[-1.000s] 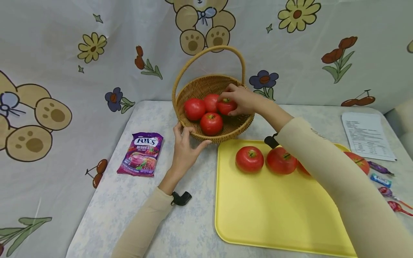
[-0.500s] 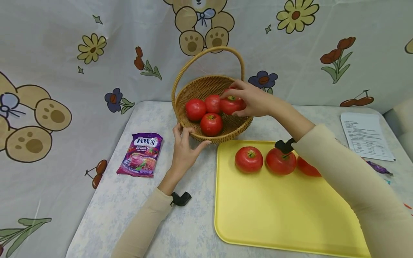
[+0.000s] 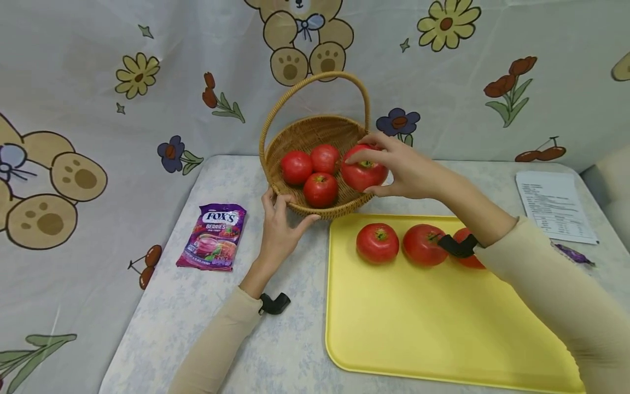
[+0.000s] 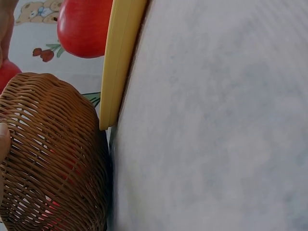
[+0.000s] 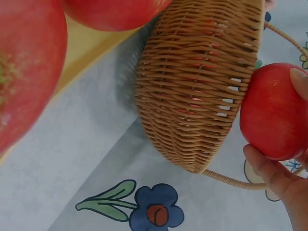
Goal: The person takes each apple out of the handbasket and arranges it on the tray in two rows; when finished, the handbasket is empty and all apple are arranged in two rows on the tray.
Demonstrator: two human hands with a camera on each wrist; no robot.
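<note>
My right hand (image 3: pixel 413 171) holds a red apple (image 3: pixel 363 176) at the right rim of the wicker basket (image 3: pixel 339 128). Thumb and fingers curl around the fruit's sides; in the right wrist view this apple (image 5: pixel 272 118) is raised beside the basket's rim. With my left hand (image 3: pixel 280 232) I grip the front left rim, fingers over the edge and thumb along the outside. Three more apples (image 3: pixel 321 190) lie inside the basket, which tilts toward me. In the left wrist view the woven wall of the basket (image 4: pixel 53 144) hides most of them.
A yellow tray (image 3: pixel 418 328) sits in front of the basket on the right, with apples (image 3: pixel 377 243) along its far edge, one partly behind my right wrist. A purple candy bag (image 3: pixel 215 236) lies left. A printed sheet (image 3: pixel 556 205) and a purple wrapped candy (image 3: pixel 573 254) lie far right.
My right hand has lifted the apple from among the others in the basket and shifted it right, to the rim. My left hand has stayed on the basket.
</note>
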